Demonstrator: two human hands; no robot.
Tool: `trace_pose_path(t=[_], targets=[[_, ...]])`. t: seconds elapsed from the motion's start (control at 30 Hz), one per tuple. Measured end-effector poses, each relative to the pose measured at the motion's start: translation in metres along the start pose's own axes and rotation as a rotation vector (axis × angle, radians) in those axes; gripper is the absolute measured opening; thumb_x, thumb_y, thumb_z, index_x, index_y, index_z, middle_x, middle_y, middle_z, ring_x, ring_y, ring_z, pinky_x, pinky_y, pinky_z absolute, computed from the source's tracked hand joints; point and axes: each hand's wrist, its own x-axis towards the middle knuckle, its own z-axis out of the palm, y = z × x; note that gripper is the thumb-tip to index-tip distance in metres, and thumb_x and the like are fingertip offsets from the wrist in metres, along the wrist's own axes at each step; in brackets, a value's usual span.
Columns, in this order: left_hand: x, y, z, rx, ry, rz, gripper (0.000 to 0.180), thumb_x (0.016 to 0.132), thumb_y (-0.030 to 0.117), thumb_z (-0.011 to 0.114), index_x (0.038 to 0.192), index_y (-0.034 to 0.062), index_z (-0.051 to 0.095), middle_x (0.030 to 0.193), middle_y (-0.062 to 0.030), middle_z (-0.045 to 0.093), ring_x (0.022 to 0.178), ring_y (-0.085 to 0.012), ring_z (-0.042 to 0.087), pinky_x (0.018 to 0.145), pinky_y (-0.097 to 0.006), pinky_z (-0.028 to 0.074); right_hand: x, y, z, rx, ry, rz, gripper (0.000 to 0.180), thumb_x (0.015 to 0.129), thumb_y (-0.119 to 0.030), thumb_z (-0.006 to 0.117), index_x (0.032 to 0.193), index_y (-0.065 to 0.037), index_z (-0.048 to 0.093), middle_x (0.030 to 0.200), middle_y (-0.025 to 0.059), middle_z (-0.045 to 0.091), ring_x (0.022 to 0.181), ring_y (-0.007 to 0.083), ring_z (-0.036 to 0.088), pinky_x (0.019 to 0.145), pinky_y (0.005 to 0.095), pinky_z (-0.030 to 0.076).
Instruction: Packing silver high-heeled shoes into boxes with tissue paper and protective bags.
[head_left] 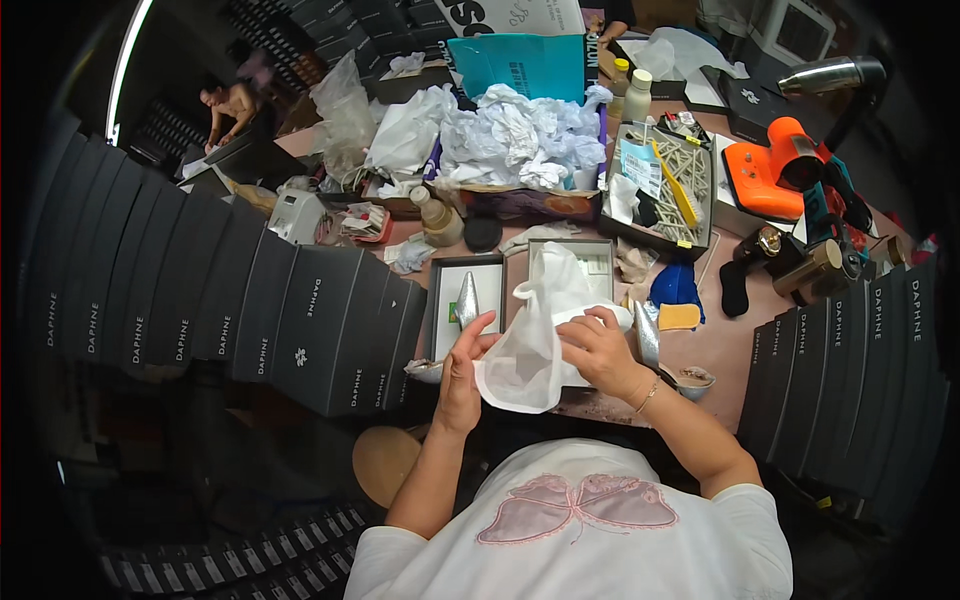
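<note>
A white, thin fabric bag (530,360) hangs between my hands above the table, its mouth gaping toward me. My left hand (462,375) grips its left edge, some of the fingers hidden behind the cloth. On the other side my right hand (598,352) is closed on the bag's gathered upper part. A silver pointed shoe (467,302) lies by my left hand, over a grey open box tray (440,275). To the right of my right hand rests a second silver shoe (646,335). Behind the bag is another open box (598,247), partly covered.
Dark shoe boxes are stacked at left (325,330) and right (850,350). A carton of crumpled white paper (525,135) stands behind. Right of it are a box of white sticks (685,170), a yellow brush (675,185), an orange device (765,175), a blue cloth (678,290) and a sponge (680,317).
</note>
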Motion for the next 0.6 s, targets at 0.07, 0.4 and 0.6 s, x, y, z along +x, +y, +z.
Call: trace_pose_path(t=[0.07, 0.4, 0.6], targets=[[-0.011, -0.011, -0.01, 0.485, -0.014, -0.067, 0.049, 0.092, 0.034, 0.054, 0.121, -0.0057, 0.054, 0.101, -0.0071, 0.061, 0.093, -0.0125, 0.058, 0.084, -0.026, 0.046, -0.007, -0.005, 0.004, -0.029, -0.003, -0.039, 0.031, 0.075, -0.013, 0.056, 0.105, -0.013, 0.063, 0.099, -0.0006, 0.061, 0.092, 0.0161, 0.057, 0.091, 0.0434, 0.038], [-0.01, 0.003, -0.027, 0.486, 0.384, 0.327, 0.028, 0.095, 0.005, 0.049, 0.121, -0.0038, 0.055, 0.111, -0.0126, 0.063, 0.097, -0.0173, 0.062, 0.088, -0.03, 0.049, -0.29, 0.047, -0.025, -0.044, 0.504, 1.571, 0.082, 0.077, -0.019, 0.074, 0.141, 0.005, 0.029, 0.136, 0.0298, 0.037, 0.125, 0.0406, 0.04, 0.104, 0.0422, 0.035], [0.008, -0.033, 0.002, 0.743, 0.099, 0.341, 0.027, 0.088, -0.003, 0.05, 0.112, -0.0032, 0.062, 0.104, -0.0075, 0.063, 0.097, -0.015, 0.058, 0.086, -0.026, 0.045, -0.241, 0.006, -0.043, 0.495, 0.272, 1.366, 0.076, 0.074, -0.018, 0.077, 0.137, 0.001, 0.039, 0.118, 0.0191, 0.055, 0.108, 0.03, 0.056, 0.092, 0.0368, 0.045]])
